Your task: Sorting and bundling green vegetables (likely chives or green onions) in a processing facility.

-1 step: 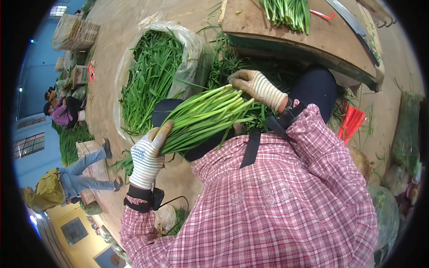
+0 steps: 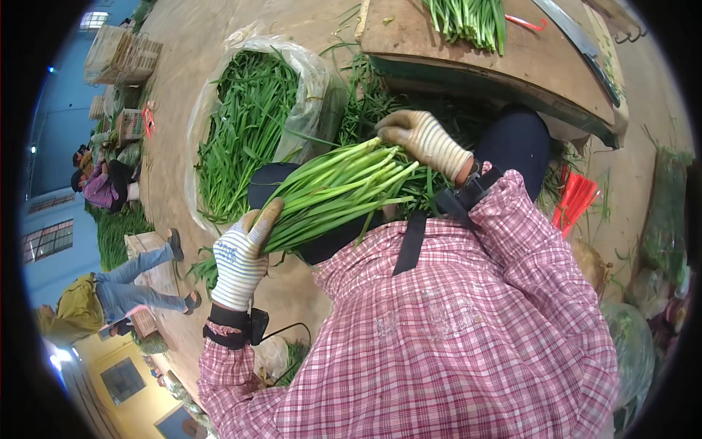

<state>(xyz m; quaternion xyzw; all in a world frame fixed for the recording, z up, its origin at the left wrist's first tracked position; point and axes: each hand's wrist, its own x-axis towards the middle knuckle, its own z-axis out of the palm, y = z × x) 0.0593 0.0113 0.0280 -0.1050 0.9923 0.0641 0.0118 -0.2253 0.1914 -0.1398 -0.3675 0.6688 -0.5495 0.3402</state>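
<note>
Steady the bunch of stalks (image 2: 344, 190) with your left hand (image 2: 240, 263) while your right hand (image 2: 424, 140) tends the pale ends (image 2: 384, 173)

The bunch slants on your side of the plastic bag (image 2: 314, 91), its leafy part (image 2: 292, 230) by the bag's near edge, its pale ends out to the bag's right. Your left thumb and fingers are clamped round the leafy part; your right fingers bend in at the topmost pale end, though I cannot tell whether they pinch it. The step looks like cleaning and evening the stalks, so hold firmly enough to stop slipping without bruising the leafy part, take one stalk at a time, lightly, and bring the uneven ends level
</note>
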